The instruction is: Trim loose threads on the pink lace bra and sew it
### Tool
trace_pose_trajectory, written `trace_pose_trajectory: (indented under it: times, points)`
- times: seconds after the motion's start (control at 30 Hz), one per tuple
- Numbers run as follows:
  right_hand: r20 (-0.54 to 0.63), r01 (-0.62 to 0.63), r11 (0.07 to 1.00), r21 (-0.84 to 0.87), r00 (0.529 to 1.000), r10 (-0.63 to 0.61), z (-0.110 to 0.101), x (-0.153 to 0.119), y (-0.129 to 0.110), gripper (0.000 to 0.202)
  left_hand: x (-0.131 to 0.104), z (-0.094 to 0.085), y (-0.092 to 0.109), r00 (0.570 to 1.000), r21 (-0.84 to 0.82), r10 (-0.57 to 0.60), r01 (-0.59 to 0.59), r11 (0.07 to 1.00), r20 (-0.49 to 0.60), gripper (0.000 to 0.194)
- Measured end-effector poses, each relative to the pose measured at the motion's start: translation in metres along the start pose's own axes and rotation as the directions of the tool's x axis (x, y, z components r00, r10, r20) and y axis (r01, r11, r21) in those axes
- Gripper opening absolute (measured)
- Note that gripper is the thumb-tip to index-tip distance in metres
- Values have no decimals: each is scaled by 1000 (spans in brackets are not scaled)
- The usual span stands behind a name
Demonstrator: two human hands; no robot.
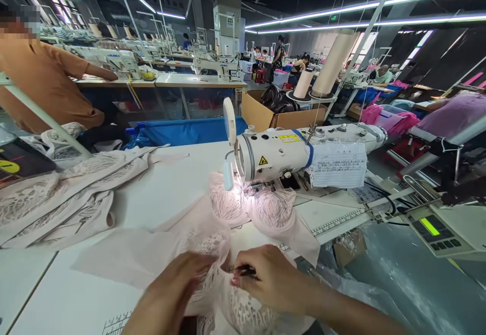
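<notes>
Pale pink lace bras lie in front of me. My left hand (181, 277) presses its closed fingers on the lace bra (248, 308) nearest me, at the table's front edge. Opposite it, my right hand (275, 280) pinches the same bra near its middle. A small dark tool shows between the right fingers; its kind is mostly hidden. Beyond the hands, another lace bra (274, 212) lies with its cups under the lit needle area of a white sewing machine (279, 154). Pink fabric trails left from it across the white table (170, 173).
A pile of lace bras (56, 198) lies on the left. Thread cones (333, 64) stand behind the machine, near a cardboard box (261, 110). At right is a control panel (436, 234). A person in an orange shirt (49, 79) sits at the left.
</notes>
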State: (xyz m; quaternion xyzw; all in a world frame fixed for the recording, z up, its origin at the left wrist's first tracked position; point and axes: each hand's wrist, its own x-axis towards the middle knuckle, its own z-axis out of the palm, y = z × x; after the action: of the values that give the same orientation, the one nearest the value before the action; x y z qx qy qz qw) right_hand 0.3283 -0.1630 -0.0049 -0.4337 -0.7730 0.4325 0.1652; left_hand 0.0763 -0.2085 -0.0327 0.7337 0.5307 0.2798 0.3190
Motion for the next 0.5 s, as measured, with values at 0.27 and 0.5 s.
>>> trace_pose_trajectory:
  times: [0.27, 0.5]
  points:
    - [329, 174, 970, 171, 918, -223, -30, -27, -7, 6, 56, -18, 45, 724, -185, 423, -389, 903, 545, 18]
    - [460, 155, 949, 275, 845, -271, -38, -10, 22, 19, 43, -2, 31, 842, -390, 142, 87, 917, 520, 44]
